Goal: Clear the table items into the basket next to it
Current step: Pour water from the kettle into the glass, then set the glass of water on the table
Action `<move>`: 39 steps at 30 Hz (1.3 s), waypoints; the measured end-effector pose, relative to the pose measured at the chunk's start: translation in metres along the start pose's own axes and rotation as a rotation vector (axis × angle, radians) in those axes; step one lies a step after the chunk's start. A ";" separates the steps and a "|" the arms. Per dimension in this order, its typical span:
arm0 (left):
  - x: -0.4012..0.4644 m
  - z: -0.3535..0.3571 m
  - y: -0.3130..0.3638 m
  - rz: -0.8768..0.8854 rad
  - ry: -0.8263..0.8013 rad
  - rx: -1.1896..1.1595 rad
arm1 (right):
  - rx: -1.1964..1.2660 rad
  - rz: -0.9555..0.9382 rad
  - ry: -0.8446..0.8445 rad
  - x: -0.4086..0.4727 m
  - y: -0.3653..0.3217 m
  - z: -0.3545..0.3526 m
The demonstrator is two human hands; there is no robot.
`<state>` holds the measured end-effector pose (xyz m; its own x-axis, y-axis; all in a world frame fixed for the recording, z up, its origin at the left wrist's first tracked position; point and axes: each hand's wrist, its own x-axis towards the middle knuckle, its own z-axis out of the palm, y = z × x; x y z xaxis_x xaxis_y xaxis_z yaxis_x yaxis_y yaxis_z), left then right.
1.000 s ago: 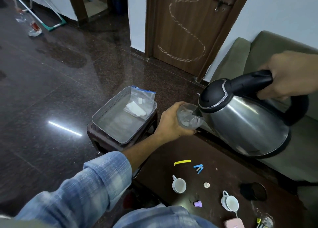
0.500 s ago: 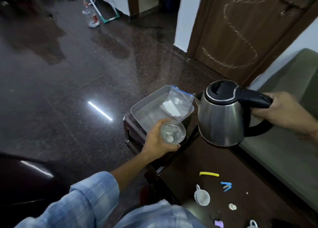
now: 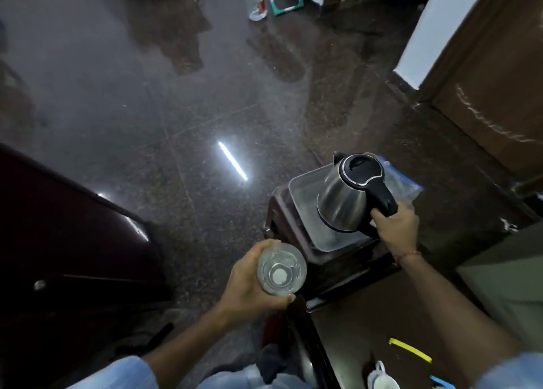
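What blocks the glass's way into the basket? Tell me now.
The stainless steel kettle with black lid, held by the right hand, sits over the grey plastic basket, covering most of it. The clear drinking glass in the left hand is beside the basket; only its left strip shows free.

A wooden door (image 3: 499, 100) (chalk-scribbled) stands beside the glossy floor (image 3: 147, 109).

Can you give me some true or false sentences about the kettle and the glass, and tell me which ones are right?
1. The right hand grips the kettle by its black handle. True.
2. The kettle lies on the floor. False: it is over the basket.
3. The left hand holds a glass. True.
4. The glass is inside the basket. False: it is held beside it.
5. A white cup is on the table. True.
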<state>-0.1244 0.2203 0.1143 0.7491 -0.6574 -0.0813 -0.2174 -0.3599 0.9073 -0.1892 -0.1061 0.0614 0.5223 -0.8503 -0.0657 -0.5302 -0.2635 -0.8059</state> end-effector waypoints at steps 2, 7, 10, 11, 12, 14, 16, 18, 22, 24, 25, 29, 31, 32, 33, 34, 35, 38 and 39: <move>-0.004 -0.005 -0.005 -0.009 0.015 0.008 | 0.035 0.033 -0.024 0.004 0.009 0.025; -0.015 -0.011 -0.022 -0.059 0.011 -0.008 | 0.028 0.084 -0.015 0.009 0.033 0.068; -0.017 -0.011 -0.026 -0.075 -0.010 -0.011 | 0.034 0.120 0.026 0.009 0.042 0.080; -0.017 -0.011 -0.027 -0.076 -0.021 -0.011 | 0.046 0.132 0.041 0.010 0.044 0.082; -0.015 -0.011 -0.027 -0.076 -0.031 -0.012 | 0.057 0.138 0.052 0.011 0.046 0.082; -0.011 -0.009 -0.028 -0.078 -0.052 -0.019 | 0.079 0.138 0.062 0.012 0.048 0.082; -0.006 -0.006 -0.027 -0.069 -0.068 -0.014 | 0.093 0.135 0.057 0.012 0.049 0.080; -0.001 -0.003 -0.025 -0.053 -0.075 -0.003 | 0.070 0.148 0.019 0.013 0.047 0.077; 0.017 0.002 -0.017 0.016 -0.123 0.000 | 0.039 0.187 -0.082 0.012 0.043 0.062; 0.026 0.008 -0.010 0.056 -0.146 0.002 | 0.063 0.207 -0.108 0.006 0.043 0.048; 0.031 0.012 -0.005 0.075 -0.161 0.003 | 0.086 0.212 -0.109 0.002 0.043 0.038; 0.049 0.036 0.019 0.146 -0.253 0.037 | 0.132 0.237 -0.021 -0.024 0.051 -0.017; 0.054 0.054 0.033 0.175 -0.321 0.030 | 0.128 0.255 0.064 -0.046 0.061 -0.058; 0.056 0.064 0.042 0.204 -0.362 0.031 | 0.123 0.263 0.124 -0.055 0.069 -0.077; 0.054 0.086 0.056 0.257 -0.434 0.047 | 0.130 0.297 0.211 -0.075 0.086 -0.110; 0.051 0.108 0.067 0.305 -0.490 0.058 | 0.137 0.319 0.279 -0.094 0.099 -0.140; 0.054 0.113 0.071 0.311 -0.487 0.050 | 0.146 0.310 0.288 -0.098 0.100 -0.151; 0.047 0.162 0.092 0.326 -0.558 0.030 | 0.152 0.332 0.400 -0.132 0.115 -0.212; 0.041 0.183 0.101 0.338 -0.590 0.033 | 0.163 0.342 0.453 -0.149 0.125 -0.235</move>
<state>-0.2303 0.0358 0.1268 0.1717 -0.9850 -0.0161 -0.4055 -0.0856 0.9101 -0.4899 -0.1198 0.1093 -0.0166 -0.9940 -0.1086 -0.4900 0.1027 -0.8656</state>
